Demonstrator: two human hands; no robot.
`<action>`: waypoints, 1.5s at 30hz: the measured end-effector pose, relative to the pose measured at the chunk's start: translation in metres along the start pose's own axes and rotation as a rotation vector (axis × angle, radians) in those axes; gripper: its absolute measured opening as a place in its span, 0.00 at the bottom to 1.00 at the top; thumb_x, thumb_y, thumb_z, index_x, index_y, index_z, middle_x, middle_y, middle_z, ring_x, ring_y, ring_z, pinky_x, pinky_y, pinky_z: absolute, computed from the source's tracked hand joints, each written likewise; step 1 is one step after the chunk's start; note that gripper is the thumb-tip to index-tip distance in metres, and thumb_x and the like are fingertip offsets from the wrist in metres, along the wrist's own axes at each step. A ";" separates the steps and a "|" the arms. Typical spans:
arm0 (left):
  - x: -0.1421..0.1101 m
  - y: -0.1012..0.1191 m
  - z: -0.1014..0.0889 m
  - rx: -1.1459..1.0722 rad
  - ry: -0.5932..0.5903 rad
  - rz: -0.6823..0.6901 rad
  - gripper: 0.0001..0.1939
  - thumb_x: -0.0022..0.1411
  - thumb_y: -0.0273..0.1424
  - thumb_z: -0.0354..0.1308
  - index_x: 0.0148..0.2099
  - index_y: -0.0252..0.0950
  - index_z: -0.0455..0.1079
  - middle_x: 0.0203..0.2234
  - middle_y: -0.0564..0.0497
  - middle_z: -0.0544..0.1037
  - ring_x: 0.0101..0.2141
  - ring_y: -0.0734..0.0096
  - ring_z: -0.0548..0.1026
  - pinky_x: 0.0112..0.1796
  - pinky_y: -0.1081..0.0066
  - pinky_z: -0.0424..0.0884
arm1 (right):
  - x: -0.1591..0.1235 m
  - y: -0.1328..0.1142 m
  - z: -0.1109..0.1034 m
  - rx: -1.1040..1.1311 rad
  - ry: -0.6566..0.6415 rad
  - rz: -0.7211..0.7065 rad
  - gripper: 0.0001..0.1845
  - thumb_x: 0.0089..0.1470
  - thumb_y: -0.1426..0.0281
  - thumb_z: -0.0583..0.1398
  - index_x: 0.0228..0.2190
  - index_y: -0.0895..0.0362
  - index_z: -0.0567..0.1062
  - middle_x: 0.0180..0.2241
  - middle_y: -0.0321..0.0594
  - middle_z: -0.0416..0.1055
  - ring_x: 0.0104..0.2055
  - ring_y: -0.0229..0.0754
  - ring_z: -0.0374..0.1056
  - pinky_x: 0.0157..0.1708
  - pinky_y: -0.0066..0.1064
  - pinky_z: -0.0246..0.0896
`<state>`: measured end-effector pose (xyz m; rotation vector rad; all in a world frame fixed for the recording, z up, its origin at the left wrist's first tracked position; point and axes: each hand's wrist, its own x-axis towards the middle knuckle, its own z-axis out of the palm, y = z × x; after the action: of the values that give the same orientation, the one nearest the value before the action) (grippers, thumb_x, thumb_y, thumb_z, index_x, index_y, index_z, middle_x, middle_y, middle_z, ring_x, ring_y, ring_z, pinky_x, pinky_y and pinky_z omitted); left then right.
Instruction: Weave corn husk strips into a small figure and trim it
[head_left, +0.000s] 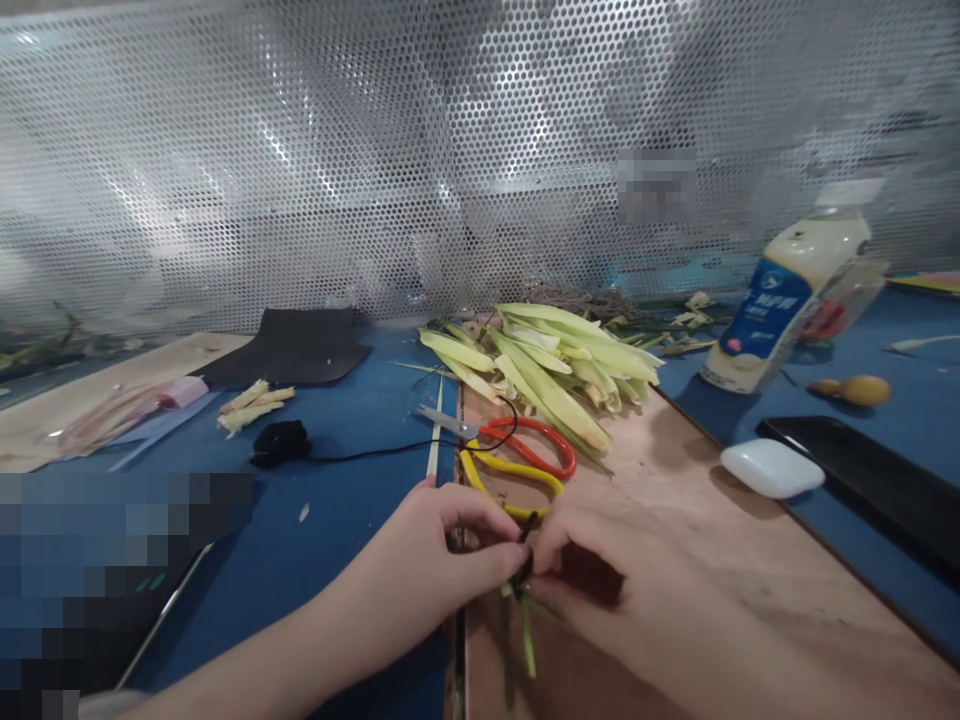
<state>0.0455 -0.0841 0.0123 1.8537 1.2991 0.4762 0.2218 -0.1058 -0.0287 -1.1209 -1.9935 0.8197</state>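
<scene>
My left hand and my right hand meet at the near edge of a wooden board. Both pinch a small bundle of green stalks wrapped with a black thread, fingers pressed together around it. The thread runs left to a black spool on the blue table. Just beyond my hands lie scissors with one red and one yellow handle. Behind them sits a heap of pale green leaves.
A white plastic bottle with a blue label leans at the right, near a white case, a black phone and a small yellow fruit. A black mat and cut stalk pieces lie left. Perforated metal sheet backs the table.
</scene>
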 end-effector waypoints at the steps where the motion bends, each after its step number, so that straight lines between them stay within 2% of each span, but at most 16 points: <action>1: 0.000 0.000 0.000 -0.004 -0.006 0.002 0.04 0.50 0.34 0.59 0.28 0.40 0.73 0.31 0.56 0.77 0.38 0.66 0.73 0.58 0.58 0.33 | 0.001 0.000 0.001 0.005 0.012 0.012 0.06 0.45 0.80 0.55 0.24 0.57 0.66 0.26 0.33 0.67 0.27 0.33 0.61 0.25 0.24 0.56; 3: 0.000 -0.001 -0.001 -0.019 -0.022 0.012 0.05 0.51 0.33 0.58 0.29 0.39 0.73 0.31 0.55 0.77 0.37 0.67 0.73 0.58 0.59 0.38 | 0.002 0.000 0.002 0.012 0.012 0.029 0.06 0.45 0.80 0.56 0.24 0.57 0.65 0.26 0.33 0.67 0.26 0.32 0.60 0.25 0.24 0.56; 7: 0.001 0.000 -0.002 -0.043 -0.048 0.024 0.07 0.51 0.33 0.58 0.30 0.36 0.74 0.31 0.52 0.77 0.38 0.66 0.73 0.52 0.64 0.55 | 0.003 0.002 0.005 -0.052 0.004 0.043 0.06 0.45 0.80 0.55 0.25 0.57 0.64 0.25 0.33 0.65 0.25 0.32 0.60 0.24 0.23 0.56; 13: 0.001 0.002 -0.003 -0.061 -0.068 0.016 0.08 0.52 0.35 0.58 0.31 0.36 0.74 0.33 0.51 0.78 0.40 0.62 0.72 0.42 0.69 0.65 | 0.003 -0.007 0.004 -0.049 0.001 0.094 0.08 0.45 0.79 0.55 0.27 0.56 0.62 0.22 0.33 0.65 0.22 0.32 0.60 0.20 0.23 0.54; 15: 0.001 0.003 -0.002 -0.065 -0.072 0.016 0.08 0.53 0.35 0.57 0.30 0.36 0.74 0.34 0.51 0.78 0.41 0.62 0.72 0.43 0.68 0.64 | 0.003 -0.011 0.002 -0.064 -0.009 0.083 0.08 0.45 0.79 0.55 0.28 0.57 0.63 0.22 0.33 0.65 0.22 0.32 0.60 0.20 0.23 0.54; 16: 0.000 0.003 -0.002 -0.055 -0.067 0.018 0.08 0.53 0.35 0.57 0.30 0.37 0.74 0.34 0.52 0.78 0.41 0.62 0.72 0.48 0.66 0.61 | 0.002 -0.012 0.001 -0.075 -0.011 0.075 0.07 0.45 0.79 0.55 0.28 0.57 0.64 0.22 0.33 0.65 0.22 0.33 0.61 0.20 0.24 0.54; 18: -0.001 0.002 -0.002 -0.019 -0.058 0.024 0.06 0.52 0.35 0.58 0.29 0.39 0.73 0.33 0.55 0.78 0.44 0.63 0.71 0.56 0.61 0.46 | 0.001 -0.013 0.000 -0.100 -0.018 0.049 0.07 0.45 0.79 0.55 0.28 0.57 0.66 0.25 0.34 0.66 0.25 0.34 0.62 0.23 0.25 0.54; 20: -0.002 0.002 -0.002 0.006 -0.073 0.031 0.04 0.51 0.34 0.59 0.29 0.40 0.73 0.34 0.56 0.78 0.46 0.63 0.70 0.57 0.59 0.31 | 0.001 -0.010 0.002 -0.133 -0.021 0.017 0.08 0.45 0.79 0.54 0.29 0.56 0.68 0.28 0.35 0.67 0.29 0.36 0.63 0.26 0.27 0.55; 21: -0.002 0.002 -0.002 0.008 -0.083 0.034 0.04 0.51 0.34 0.59 0.29 0.41 0.73 0.34 0.57 0.78 0.47 0.63 0.69 0.57 0.59 0.28 | 0.001 -0.008 0.004 -0.149 -0.021 0.002 0.09 0.45 0.79 0.54 0.29 0.56 0.68 0.30 0.36 0.67 0.30 0.36 0.62 0.27 0.27 0.55; 25: -0.002 0.001 -0.002 -0.026 -0.089 0.032 0.05 0.51 0.35 0.59 0.28 0.40 0.73 0.34 0.56 0.78 0.46 0.63 0.70 0.58 0.60 0.34 | 0.002 0.001 0.010 -0.228 0.001 -0.034 0.08 0.45 0.79 0.54 0.29 0.57 0.68 0.32 0.36 0.66 0.32 0.36 0.61 0.29 0.28 0.53; 28: -0.001 0.001 -0.001 -0.088 -0.096 0.012 0.05 0.51 0.34 0.59 0.29 0.39 0.73 0.32 0.54 0.78 0.40 0.65 0.73 0.54 0.62 0.52 | 0.001 0.003 0.012 -0.284 0.012 -0.028 0.05 0.46 0.78 0.54 0.26 0.58 0.67 0.29 0.35 0.65 0.30 0.35 0.59 0.28 0.27 0.51; 30: -0.001 0.000 -0.002 -0.132 -0.118 0.009 0.06 0.52 0.34 0.58 0.30 0.37 0.73 0.33 0.52 0.78 0.37 0.65 0.75 0.45 0.67 0.64 | 0.000 0.002 0.012 -0.295 0.031 -0.027 0.04 0.44 0.79 0.54 0.23 0.58 0.65 0.26 0.34 0.63 0.27 0.33 0.57 0.26 0.26 0.49; 31: -0.001 0.000 -0.002 -0.143 -0.128 0.014 0.07 0.52 0.34 0.58 0.31 0.36 0.73 0.34 0.51 0.78 0.36 0.65 0.75 0.41 0.69 0.67 | 0.000 0.001 0.012 -0.296 0.037 -0.027 0.05 0.44 0.79 0.54 0.23 0.58 0.64 0.25 0.33 0.62 0.27 0.33 0.56 0.26 0.25 0.48; 33: -0.001 -0.002 -0.003 -0.142 -0.145 0.035 0.07 0.52 0.34 0.59 0.31 0.36 0.74 0.34 0.51 0.79 0.38 0.64 0.74 0.39 0.71 0.68 | 0.000 0.000 0.012 -0.288 0.045 -0.036 0.05 0.42 0.80 0.54 0.22 0.58 0.64 0.24 0.33 0.61 0.26 0.32 0.55 0.25 0.25 0.46; 38: 0.000 -0.007 -0.006 -0.138 -0.159 0.111 0.07 0.50 0.34 0.61 0.32 0.38 0.75 0.35 0.54 0.79 0.50 0.65 0.68 0.47 0.75 0.62 | 0.002 -0.002 0.011 -0.264 0.034 -0.042 0.07 0.42 0.80 0.54 0.25 0.57 0.68 0.24 0.33 0.63 0.27 0.32 0.56 0.26 0.24 0.47; 45: 0.001 -0.006 -0.004 -0.115 -0.136 0.118 0.04 0.52 0.32 0.59 0.29 0.37 0.74 0.32 0.54 0.79 0.46 0.67 0.71 0.51 0.74 0.58 | 0.003 0.000 0.013 -0.291 0.044 -0.034 0.06 0.41 0.80 0.55 0.22 0.58 0.65 0.22 0.32 0.60 0.25 0.31 0.54 0.24 0.24 0.45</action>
<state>0.0393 -0.0804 0.0099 1.8399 1.0551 0.4682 0.2105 -0.1057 -0.0350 -1.2509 -2.1355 0.4922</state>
